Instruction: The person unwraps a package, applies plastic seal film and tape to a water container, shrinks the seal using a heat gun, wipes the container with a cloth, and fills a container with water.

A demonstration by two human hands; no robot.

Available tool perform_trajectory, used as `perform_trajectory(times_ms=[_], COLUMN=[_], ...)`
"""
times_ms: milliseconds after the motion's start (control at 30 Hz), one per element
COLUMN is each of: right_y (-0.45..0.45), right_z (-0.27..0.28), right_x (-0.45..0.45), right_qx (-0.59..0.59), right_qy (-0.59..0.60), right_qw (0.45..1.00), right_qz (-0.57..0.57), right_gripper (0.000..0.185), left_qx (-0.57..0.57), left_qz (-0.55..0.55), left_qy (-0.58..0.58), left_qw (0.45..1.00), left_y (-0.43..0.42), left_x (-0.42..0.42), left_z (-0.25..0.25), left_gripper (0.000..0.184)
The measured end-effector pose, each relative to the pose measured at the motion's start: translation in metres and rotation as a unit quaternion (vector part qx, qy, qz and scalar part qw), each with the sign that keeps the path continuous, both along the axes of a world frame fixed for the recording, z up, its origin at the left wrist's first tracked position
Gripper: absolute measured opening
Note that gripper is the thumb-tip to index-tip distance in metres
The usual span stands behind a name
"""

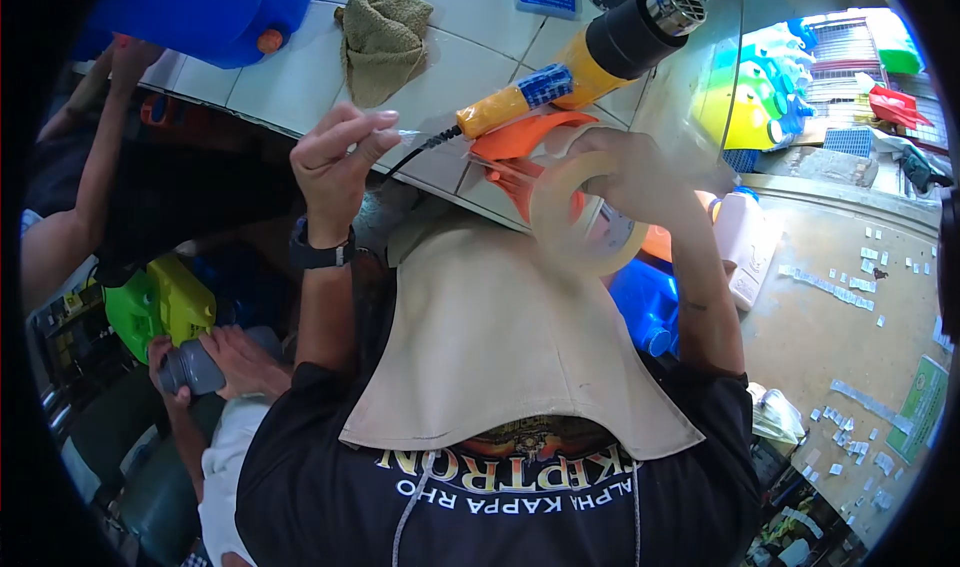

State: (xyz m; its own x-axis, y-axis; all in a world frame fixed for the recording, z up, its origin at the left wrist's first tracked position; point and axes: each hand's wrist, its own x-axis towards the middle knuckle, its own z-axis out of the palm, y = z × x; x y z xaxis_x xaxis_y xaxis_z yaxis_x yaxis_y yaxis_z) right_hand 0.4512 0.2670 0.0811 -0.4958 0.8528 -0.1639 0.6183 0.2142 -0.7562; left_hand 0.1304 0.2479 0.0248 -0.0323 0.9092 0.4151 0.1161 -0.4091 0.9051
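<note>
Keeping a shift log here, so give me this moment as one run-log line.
left hand: pinching, seemingly on clear film | right hand: holding tape roll | heat gun: lying on counter | cloth: on counter

The tape (547, 212) looks plastic, the cloth (384, 45) rough.

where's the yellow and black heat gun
In the head view, the heat gun lies at upper right on the white tiled counter, beyond the right hand and right of the brown cloth.

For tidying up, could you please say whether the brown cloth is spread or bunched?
Bunched: the brown cloth lies crumpled on the tiles in thick folds.
</note>
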Motion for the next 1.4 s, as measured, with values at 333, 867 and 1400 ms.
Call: perform_trajectory(times_ms=[333,867,1400], right_y=[0.02,0.027,0.024], right_z=[0.011,-0.016,-0.047], right_x=[-0.011,-0.011,-0.002], right_qx=[-0.051,-0.095,-0.148], right_qy=[-0.283,-0.192,-0.048], right_qw=[0.958,0.976,0.988], right_qz=[-0.021,0.026,-0.015], right_gripper=[0.042,0.043,0.043], left_qx=[-0.184,-0.115,-0.161], left_qz=[-0.029,0.152,0.155], left_qy=[-0.055,-0.038,0.016], left_qw=[0.981,0.981,0.975], left_y=[-0.021,-0.051,-0.059], left_x=[-0.007,0.011,0.001], left_z=[-0.048,-0.083,-0.078], left_gripper=[0.019,0.025,0.021])
